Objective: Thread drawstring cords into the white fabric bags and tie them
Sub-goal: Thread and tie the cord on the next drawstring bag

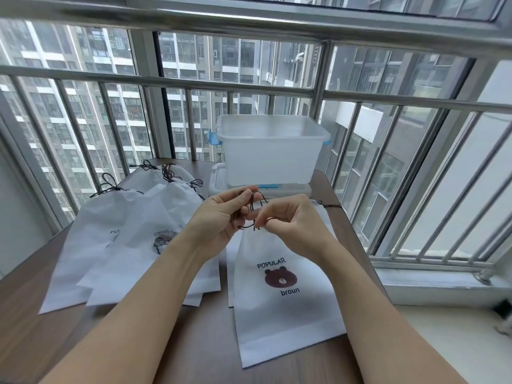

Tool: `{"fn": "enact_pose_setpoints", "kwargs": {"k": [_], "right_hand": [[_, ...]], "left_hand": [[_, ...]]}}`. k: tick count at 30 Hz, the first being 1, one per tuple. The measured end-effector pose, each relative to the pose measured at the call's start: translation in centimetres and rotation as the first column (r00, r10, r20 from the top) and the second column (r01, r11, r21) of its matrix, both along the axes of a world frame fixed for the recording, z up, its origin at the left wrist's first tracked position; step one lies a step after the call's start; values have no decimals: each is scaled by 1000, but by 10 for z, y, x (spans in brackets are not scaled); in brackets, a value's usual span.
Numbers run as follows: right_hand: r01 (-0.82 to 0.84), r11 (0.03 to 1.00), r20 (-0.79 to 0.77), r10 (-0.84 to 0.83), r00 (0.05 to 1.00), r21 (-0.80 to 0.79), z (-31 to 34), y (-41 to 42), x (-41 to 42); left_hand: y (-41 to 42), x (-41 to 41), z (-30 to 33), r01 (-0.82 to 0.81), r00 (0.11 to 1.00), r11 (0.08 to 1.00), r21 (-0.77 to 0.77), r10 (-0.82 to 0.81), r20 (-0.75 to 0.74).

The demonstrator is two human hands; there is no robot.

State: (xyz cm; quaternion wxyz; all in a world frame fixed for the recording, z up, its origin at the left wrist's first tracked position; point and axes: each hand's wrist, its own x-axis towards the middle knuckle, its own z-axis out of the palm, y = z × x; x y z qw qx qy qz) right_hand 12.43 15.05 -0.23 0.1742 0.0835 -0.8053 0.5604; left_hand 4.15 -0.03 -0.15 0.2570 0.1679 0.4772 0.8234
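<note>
We read "POPULAR" above a brown bear face and "broun" below it on the near white bag (279,314). Another bag (155,245) shows "Especially for", partly hidden.

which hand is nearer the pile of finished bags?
Left. The left hand holds the cord right beside the pile of finished bags; the right hand is farther away, over the bear-print bag.

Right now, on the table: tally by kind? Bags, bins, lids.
White fabric bags: at least 5. One bear-print bag under the hands, at least 4 tied ones in the overlapping pile; exact pile count unclear.
Clear plastic bin: 1
Bin lid under it: 1
Total: at least 7

Left hand and right hand both pinch the dark cord.
</note>
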Motion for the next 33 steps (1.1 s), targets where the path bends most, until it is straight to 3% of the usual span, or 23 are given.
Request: {"fn": "enact_pose_setpoints", "kwargs": {"k": [3,6,11,14,18,21,25,33], "right_hand": [[114,993,-68,-117,991,-37,4,2,3],[297,939,-118,-320,940,-175,10,8,1],[148,963,153,-115,981,-224,3,11,-5],[161,950,166,-119,979,-268,-1,8,-7],[143,887,184,-67,981,-440,5,7,-4],[70,900,187,13,982,-430,7,5,-3],[99,915,216,-14,976,-391,6,5,-5],[149,928,244,-65,968,-343,1,8,-7]], "left_hand": [[-2,-1,0,-66,996,998,-14,65,-64],[0,0,-1,-167,955,984,-65,146,-257],[4,6,-3,-237,850,967,-88,163,-500],[6,3,-9,-339,732,937,-83,207,-649],[8,-1,-18,-468,578,883,-33,277,-768],[13,4,-18,-385,611,923,-10,247,-752],[13,5,-15,-244,689,969,45,206,-695],[14,4,-17,-233,667,972,23,177,-724]]}}
